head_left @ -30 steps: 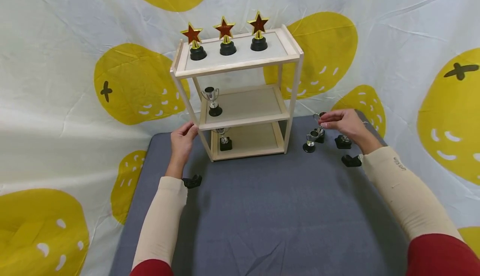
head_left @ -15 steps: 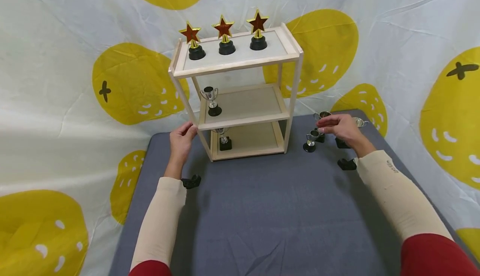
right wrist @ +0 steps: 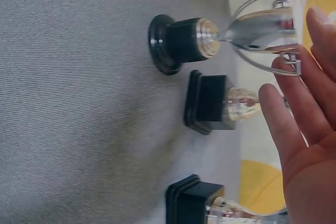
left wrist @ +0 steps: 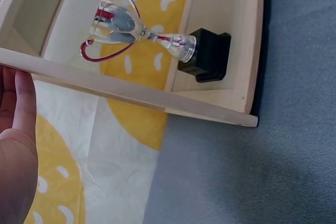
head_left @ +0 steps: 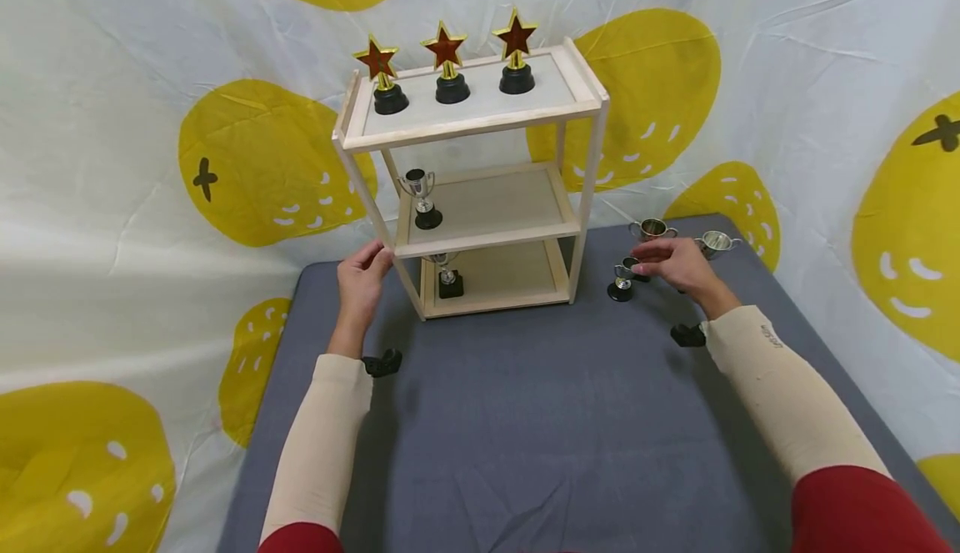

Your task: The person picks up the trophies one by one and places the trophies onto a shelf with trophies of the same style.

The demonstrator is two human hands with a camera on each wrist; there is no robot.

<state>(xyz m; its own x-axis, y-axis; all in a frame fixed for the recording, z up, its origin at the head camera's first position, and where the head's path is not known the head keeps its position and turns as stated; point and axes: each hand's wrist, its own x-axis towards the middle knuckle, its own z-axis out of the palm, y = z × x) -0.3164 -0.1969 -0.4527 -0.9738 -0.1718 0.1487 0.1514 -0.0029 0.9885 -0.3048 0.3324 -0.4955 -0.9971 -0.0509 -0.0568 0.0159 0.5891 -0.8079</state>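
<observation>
My left hand (head_left: 360,286) holds the left front post of a pale wooden three-tier shelf (head_left: 487,240); in the left wrist view its fingertips (left wrist: 23,85) meet the post's edge, partly cut off. My right hand (head_left: 675,268) is at a small silver trophy cup (head_left: 621,279) on a round black base, standing on the cloth right of the shelf. Its fingers (right wrist: 296,90) are extended and apart beside the cup's handle; whether they touch is unclear. Two larger trophy cups, one behind the hand (head_left: 654,228) and another farther right (head_left: 716,242), are partly hidden.
Several star trophies (head_left: 451,90) line the shelf's top. One silver cup (head_left: 427,218) stands on the left of the middle tier, another (head_left: 450,284) on the left of the bottom tier. Grey cloth (head_left: 510,419) covers the table; a patterned curtain (head_left: 255,161) hangs behind.
My right hand has moved down and slightly forward from over the larger cups to the small cup, uncovering the far-right cup's bowl. My left hand stays on the post.
</observation>
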